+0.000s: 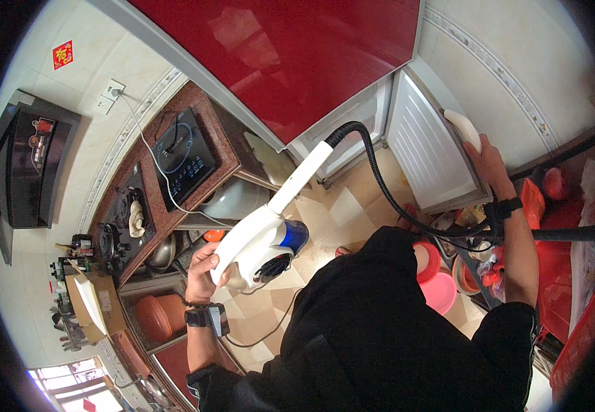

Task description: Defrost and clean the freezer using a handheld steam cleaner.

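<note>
My left hand (205, 273) is closed on the white body of a handheld steam cleaner (246, 237), beside its blue part and dark round vent. From its white tube a black corrugated hose (372, 154) arches over to the right, towards my right wrist. My right hand (489, 162) holds a curved white nozzle or handle (463, 129) near the upper edge of an open white ribbed door (426, 149), low beside a glossy red cabinet or refrigerator (307, 62). What the nozzle's tip touches cannot be told.
An induction cooktop (186, 159) and a gas stove (122, 221) stand on the counter at left. Red and pink basins (439, 293) sit on the floor by a cluttered rack at right. A power cord (271, 335) crosses the tiled floor (346, 206). A cardboard box (104, 304) stands lower left.
</note>
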A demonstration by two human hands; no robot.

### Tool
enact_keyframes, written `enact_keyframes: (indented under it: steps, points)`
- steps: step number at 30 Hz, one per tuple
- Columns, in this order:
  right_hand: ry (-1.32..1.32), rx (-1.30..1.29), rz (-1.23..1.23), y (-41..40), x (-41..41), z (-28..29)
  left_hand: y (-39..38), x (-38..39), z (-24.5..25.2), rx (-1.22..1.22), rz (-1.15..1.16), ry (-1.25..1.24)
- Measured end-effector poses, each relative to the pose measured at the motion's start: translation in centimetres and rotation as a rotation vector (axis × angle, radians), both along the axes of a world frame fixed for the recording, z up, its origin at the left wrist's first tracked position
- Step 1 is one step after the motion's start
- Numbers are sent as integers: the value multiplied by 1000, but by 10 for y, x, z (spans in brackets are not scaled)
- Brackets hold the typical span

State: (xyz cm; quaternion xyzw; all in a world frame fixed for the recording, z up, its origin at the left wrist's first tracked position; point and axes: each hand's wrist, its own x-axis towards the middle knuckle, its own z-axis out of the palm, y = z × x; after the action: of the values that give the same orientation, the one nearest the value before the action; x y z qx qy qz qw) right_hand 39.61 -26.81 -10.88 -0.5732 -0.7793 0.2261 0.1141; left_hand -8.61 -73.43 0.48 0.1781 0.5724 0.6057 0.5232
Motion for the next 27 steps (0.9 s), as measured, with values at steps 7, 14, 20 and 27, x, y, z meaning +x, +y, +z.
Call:
enact_keyframes:
  steps: [7,14,20,27]
  points:
    - [-21,26,11,2,2,-1,6,-2,1,-32,8,34]
    - [-18,31,40,4,3,-3,16,-3,4,-54,-26,59]
    - [-24,4,9,2,-3,4,21,-4,5,-50,-18,57]
    - [-63,-24,7,4,-8,8,21,-5,-2,-49,9,44]
